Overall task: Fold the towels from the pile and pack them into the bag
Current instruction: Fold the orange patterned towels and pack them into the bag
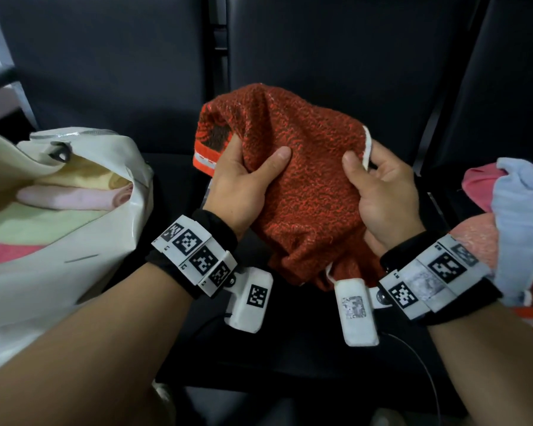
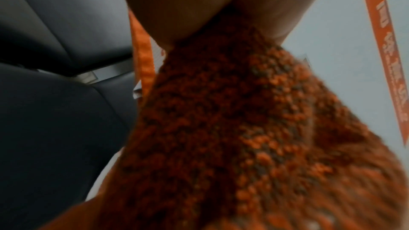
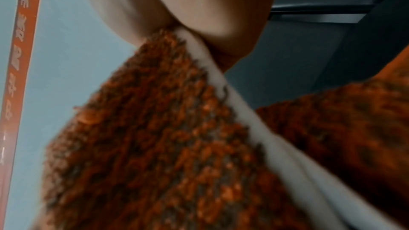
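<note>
Holding an orange-red towel [image 1: 305, 186] up in front of me, I am gripping it with both hands at once. My left hand [image 1: 243, 182] is bunching the cloth near its striped hem, thumb pressing on the front and fingers curled behind; my right hand [image 1: 382, 192] is pinching the white-trimmed edge between thumb and fingers. Both wrist views are showing the same thing close up: my fingers clamped on the nubbly weave, the rest of the towel sagging below them.

I am judging this to be the start of the folding step for this towel: it is lifted clear of the seat [image 1: 290, 348] but is hanging crumpled between my hands, with no clean fold in it yet. The next move is calling for me to find two corners, pull the cloth taut and flat, then bring the edges together evenly.

Just left of my left hand, the white bag [image 1: 90, 241] is lying open, with folded yellow, pink and green towels showing inside. Off to my right, beyond my right wrist, the pile [image 1: 511, 210] of blue and pink towels is waiting. Behind everything, the dark seat backs [image 1: 336, 56] are filling the view.
</note>
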{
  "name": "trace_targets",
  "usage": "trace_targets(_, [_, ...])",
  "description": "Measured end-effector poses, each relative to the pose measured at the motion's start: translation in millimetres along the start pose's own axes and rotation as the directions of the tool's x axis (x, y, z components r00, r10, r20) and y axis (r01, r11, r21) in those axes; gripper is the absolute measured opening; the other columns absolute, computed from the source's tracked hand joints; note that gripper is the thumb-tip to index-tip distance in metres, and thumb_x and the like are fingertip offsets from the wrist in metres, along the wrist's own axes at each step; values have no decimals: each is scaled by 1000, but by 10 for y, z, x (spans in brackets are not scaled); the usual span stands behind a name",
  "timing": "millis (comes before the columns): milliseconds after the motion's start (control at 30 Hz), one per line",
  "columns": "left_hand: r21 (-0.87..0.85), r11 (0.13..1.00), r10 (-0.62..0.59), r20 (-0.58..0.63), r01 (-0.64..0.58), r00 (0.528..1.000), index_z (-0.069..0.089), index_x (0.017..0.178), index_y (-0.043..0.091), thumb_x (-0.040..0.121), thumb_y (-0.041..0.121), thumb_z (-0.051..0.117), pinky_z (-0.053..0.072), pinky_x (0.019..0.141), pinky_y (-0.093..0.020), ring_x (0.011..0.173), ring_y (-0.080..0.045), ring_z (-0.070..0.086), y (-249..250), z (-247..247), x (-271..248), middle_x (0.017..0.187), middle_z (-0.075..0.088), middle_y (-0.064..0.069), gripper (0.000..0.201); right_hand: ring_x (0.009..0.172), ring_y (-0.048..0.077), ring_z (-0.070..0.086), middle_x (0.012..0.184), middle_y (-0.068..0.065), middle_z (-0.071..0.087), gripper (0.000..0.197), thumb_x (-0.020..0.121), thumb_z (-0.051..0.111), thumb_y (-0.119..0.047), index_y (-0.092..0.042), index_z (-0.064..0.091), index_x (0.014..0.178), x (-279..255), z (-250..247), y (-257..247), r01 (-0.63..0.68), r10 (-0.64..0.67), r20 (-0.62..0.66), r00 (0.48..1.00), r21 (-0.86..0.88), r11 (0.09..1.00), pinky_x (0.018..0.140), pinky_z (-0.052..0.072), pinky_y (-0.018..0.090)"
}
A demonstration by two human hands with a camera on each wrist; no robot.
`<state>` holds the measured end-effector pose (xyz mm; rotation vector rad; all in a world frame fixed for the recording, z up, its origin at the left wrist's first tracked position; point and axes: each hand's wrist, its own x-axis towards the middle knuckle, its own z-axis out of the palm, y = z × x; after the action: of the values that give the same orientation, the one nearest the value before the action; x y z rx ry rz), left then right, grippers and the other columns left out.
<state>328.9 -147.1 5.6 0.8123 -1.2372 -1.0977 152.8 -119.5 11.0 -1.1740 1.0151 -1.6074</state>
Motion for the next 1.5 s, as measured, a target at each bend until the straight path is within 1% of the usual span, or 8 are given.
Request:
trace_targets(167, [34, 999, -29, -73, 31, 997, 70, 105, 14, 88, 10, 78, 59, 83, -32, 94, -17, 75, -3, -28, 7, 97, 78, 1, 19, 105, 31, 71, 104, 13, 76, 13, 100, 62, -16, -16, 75, 98, 0, -16, -1, 42, -46, -52, 998, -79, 996, 98, 55, 49])
trace_targets(367, [61, 991, -115, -122, 123, 986, 74, 91, 4, 80, 25, 78, 61, 87, -53, 90, -35, 74, -47, -30, 37, 92, 76, -14, 23, 90, 23, 69, 91, 6, 74, 16, 98, 66, -25, -21, 76, 86, 14, -56, 8, 63, -82, -153, 985, -125, 990, 94, 55, 51])
trace_targets(500, [26, 991, -127, -90, 129, 988, 74, 95, 14, 86, 14, 76, 61, 86, -44, 89, -25, 75, -39, -39, 25, 92, 77, -5, 9, 104, 25, 69, 107, 9, 74, 12, 99, 63, -18, -15, 72, 107, 12, -69, 21, 70, -71, -48, 996, -10, 997, 100, 54, 49])
trace_targets(633, [-50, 990, -134, -41, 131, 990, 68, 111, 12, 90, -1, 70, 60, 85, -35, 93, -20, 74, -5, -60, 16, 98, 76, -3, 25, 121, 27, 63, 129, 12, 66, 52, 92, 64, 0, -10, 50, 142, -3, -64, -3, 23, -41, 202, 979, 92, 996, 102, 51, 41])
trace_targets(767, [-82, 989, -129, -24, 126, 991, 65, 114, 13, 89, -9, 67, 59, 88, -36, 98, -21, 74, 11, -77, 22, 103, 76, -4, 33, 125, 30, 61, 135, 14, 62, 79, 80, 74, 7, -17, 40, 147, 4, -81, 70, -17, 16, 304, 952, 1, 1000, 102, 52, 45])
trace_targets(1000, [-78, 985, -156, -15, 155, 988, 66, 112, 10, 79, -3, 79, 59, 92, -44, 100, -26, 73, -8, -99, 28, 105, 75, -9, 38, 92, 23, 75, 97, 10, 78, 20, 85, 71, 6, -8, 73, 99, -31, -66, 88, -91, 92, 9, 996, -37, 995, 82, 57, 34])
trace_targets(1200, [-70, 973, -210, 123, 220, 970, 56, 136, 16, 88, 4, 72, 55, 97, -34, 110, -18, 70, -55, -95, 56, 117, 72, -1, 52, 104, 22, 72, 107, 6, 77, 16, 94, 66, -5, -17, 74, 102, 7, -94, 64, -26, 25, -25, 999, -39, 999, 92, 56, 38])
trace_targets(1500, [68, 996, -55, -19, 57, 998, 53, 141, 14, 102, 5, 54, 48, 110, -37, 120, -14, 65, -91, -88, 71, 126, 69, 2, 40, 105, 14, 71, 107, 0, 77, 14, 101, 60, -17, -21, 73, 102, -5, -48, 9, 14, -28, -130, 991, -105, 994, 99, 55, 38])
